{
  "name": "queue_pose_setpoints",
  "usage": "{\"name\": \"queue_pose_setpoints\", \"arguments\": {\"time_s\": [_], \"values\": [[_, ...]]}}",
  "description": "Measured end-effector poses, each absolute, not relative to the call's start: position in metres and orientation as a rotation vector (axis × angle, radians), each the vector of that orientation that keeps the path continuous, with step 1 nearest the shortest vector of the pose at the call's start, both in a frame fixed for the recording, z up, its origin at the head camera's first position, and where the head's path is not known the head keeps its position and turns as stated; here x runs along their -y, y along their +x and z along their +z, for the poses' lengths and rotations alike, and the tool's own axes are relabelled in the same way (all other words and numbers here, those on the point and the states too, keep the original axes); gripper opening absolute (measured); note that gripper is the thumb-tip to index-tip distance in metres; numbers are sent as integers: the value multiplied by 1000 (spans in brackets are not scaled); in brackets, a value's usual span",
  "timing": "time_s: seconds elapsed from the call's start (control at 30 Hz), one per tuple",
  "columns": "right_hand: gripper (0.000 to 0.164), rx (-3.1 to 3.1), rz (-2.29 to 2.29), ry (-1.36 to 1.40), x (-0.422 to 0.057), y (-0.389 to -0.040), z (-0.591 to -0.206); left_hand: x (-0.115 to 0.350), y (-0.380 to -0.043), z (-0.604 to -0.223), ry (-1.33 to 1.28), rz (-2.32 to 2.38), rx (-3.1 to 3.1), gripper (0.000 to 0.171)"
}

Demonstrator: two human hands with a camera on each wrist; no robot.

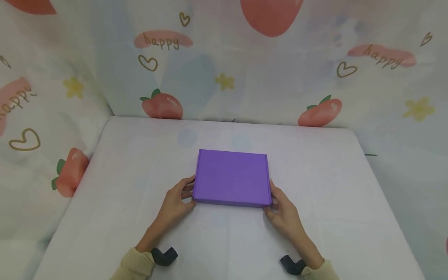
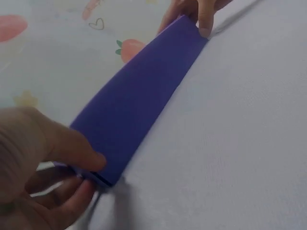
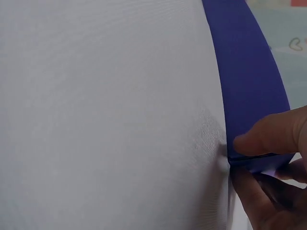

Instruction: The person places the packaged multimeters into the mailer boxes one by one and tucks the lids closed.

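A flat, closed purple box (image 1: 231, 178) lies on the white-covered table, its lid facing up. At its left side my left hand (image 1: 179, 197) grips the near corner, thumb on the front face and fingers along the side. My right hand (image 1: 285, 212) holds the near right corner in the same way. In the left wrist view the box's front face (image 2: 139, 100) runs away toward the other hand (image 2: 204, 12). The right wrist view shows the right thumb (image 3: 268, 134) pressed on the front face, with fingers bent against the side. What is inside the box is hidden.
White cloth covers the table (image 1: 140, 155). Behind it and at the sides hangs a printed curtain (image 1: 210, 70) with strawberries, hearts and the word "happy". A dark strap end (image 1: 164, 256) sticks out at the left wrist, another strap end (image 1: 292, 265) at the right.
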State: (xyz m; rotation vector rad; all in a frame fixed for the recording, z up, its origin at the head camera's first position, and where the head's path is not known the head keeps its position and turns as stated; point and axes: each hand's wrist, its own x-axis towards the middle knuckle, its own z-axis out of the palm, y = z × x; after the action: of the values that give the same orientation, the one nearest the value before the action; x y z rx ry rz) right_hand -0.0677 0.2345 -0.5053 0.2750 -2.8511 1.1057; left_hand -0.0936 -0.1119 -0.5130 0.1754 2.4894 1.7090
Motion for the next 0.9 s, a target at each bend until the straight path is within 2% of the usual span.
{"name": "queue_pose_setpoints", "arguments": {"time_s": [0.3,0.4,0.5,0.73,0.9], "values": [[93,2948,837,408,-220,-69,-488,87,-84,-496,213,1255,-2801,88],[94,2949,639,454,-215,-71,-485,80,-81,-494,337,989,-3009,86],[90,2849,417,560,-212,-73,-486,74,-80,-495,503,710,-3218,78],[71,2688,262,761,-200,-74,-490,61,-82,-496,934,336,-3338,63],[62,2661,263,815,-190,-72,-489,55,-82,-497,1068,248,-3316,68]]}}
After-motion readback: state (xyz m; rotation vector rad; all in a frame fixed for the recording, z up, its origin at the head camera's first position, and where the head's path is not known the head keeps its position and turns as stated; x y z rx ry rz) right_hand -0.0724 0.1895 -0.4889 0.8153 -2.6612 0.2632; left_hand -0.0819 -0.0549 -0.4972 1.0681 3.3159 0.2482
